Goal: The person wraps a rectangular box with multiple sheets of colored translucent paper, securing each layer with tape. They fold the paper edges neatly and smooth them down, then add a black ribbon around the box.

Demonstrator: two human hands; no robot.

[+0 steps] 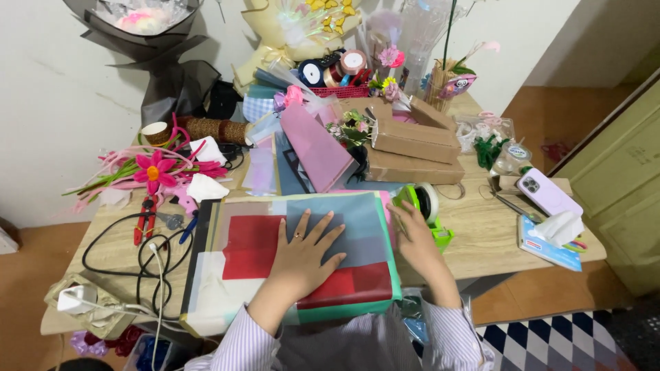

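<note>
White wall [55,103], wooden table [481,233] — checkered rug [550,347].

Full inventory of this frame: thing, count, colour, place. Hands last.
stack of translucent paper sheets: several, grey, red, green, table front
green plastic tape dispenser: one, right of stack
brown cardboard boxes: two, table middle
pink phone: one, right edge
red-handled pliers: one, left
black cable: one, left front
pink handmade flower: one, left
ribbon spools: several, mixed colours, back
left hand: flat on stack
right hand: at stack's right edge, beside dispenser
</note>
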